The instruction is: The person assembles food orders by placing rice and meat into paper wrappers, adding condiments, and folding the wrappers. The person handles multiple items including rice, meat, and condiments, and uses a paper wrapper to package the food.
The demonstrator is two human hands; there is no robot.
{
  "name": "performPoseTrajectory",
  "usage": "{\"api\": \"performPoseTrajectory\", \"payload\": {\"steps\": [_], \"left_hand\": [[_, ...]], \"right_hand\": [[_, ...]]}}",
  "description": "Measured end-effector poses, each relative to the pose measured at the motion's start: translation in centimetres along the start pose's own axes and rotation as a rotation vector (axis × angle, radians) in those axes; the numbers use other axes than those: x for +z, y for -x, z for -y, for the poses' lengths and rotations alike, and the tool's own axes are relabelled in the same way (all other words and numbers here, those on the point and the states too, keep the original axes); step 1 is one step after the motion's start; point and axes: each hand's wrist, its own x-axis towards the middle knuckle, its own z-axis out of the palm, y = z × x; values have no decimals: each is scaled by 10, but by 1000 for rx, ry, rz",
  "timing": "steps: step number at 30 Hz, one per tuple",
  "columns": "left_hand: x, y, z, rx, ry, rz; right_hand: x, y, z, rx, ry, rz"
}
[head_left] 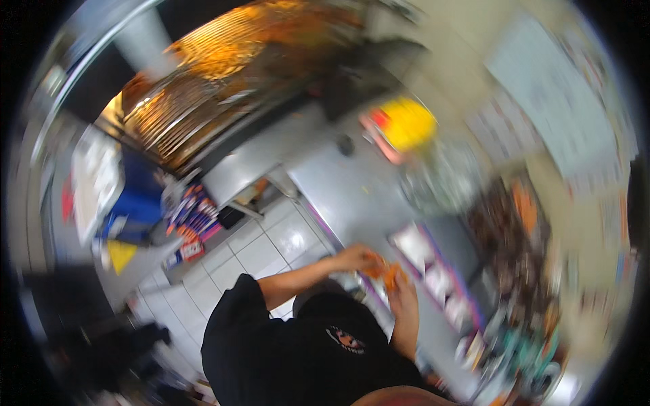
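My left hand (356,258) and my right hand (403,292) are close together in front of my body, at the near edge of a steel counter (338,196). Between their fingers is a small, bright orange thing (387,271), which both hands grip. Motion blur hides what kind of thing it is. Just to the right of my hands stands a long divided holder (475,312) with a purple edge, with white items (437,283) in its compartments.
A yellow bundle (408,124) and clear plastic wrapping (443,177) lie farther back on the counter. Dark brown items (511,237) are heaped along the wall. At the far left are a glowing ridged cooking unit (183,122) and a blue-and-white bin (132,196). White floor tiles (264,257) show below.
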Motion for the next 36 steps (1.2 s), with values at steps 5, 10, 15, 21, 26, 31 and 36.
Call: {"api": "performPoseTrajectory", "payload": {"steps": [5, 10, 15, 21, 26, 31, 36], "left_hand": [[14, -2, -29, -184, -41, 114], [63, -6, -21, -254, -160, 169], [131, -23, -26, -322, -274, 273], [203, -97, -41, -182, -428, 313], [238, -169, -24, 420, -827, -69], [226, -185, 29, 336, -1282, -163], [238, -184, 29, 187, -1519, -219]], "right_hand": [[12, 41, 38, 4, 311, -75], [-61, 88, 27, -163, 473, -260], [-156, 138, 34, -276, 517, -313], [-251, 131, 78, -596, 823, -449], [-286, 77, 94, -992, 1024, -860], [-295, 44, 80, -905, 1001, -767], [-296, 41, 75, -909, 1123, -929]]}}
